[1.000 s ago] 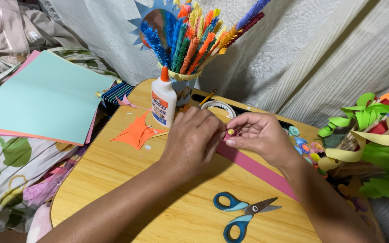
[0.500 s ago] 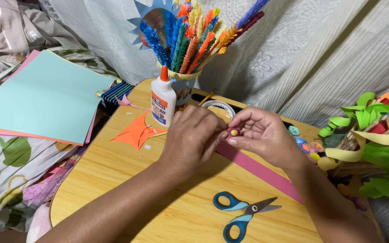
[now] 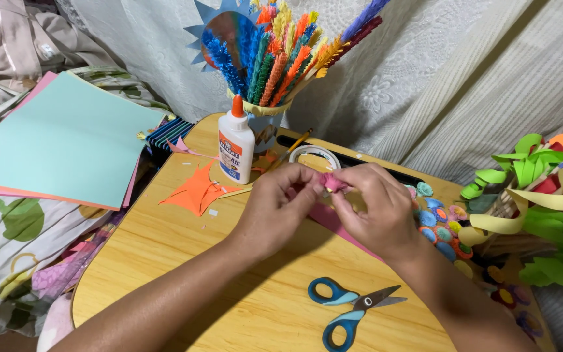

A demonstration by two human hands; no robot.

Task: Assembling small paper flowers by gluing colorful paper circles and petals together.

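My left hand [image 3: 280, 203] and my right hand [image 3: 373, 207] meet above a small wooden table [image 3: 184, 261]. Between their fingertips they pinch a small rolled piece of pink paper [image 3: 331, 182]. A long pink paper strip [image 3: 333, 225] runs from the roll down under my right hand across the table. Both hands have their fingers curled around the roll. Blue-handled scissors [image 3: 350, 306] lie shut on the table nearer to me.
A white glue bottle [image 3: 236, 145] with an orange cap stands behind an orange paper cutout [image 3: 197, 192]. A cup of colourful paper quills [image 3: 275, 72], a tape roll [image 3: 314, 155], small rolled paper discs [image 3: 441, 225], stacked coloured paper sheets [image 3: 60, 140] at left, curled paper shapes [image 3: 542, 189] at right.
The small yellow piece seen between the fingertips earlier is hidden; a pink roll now shows there. Both hands have closed tighter together and shifted slightly.
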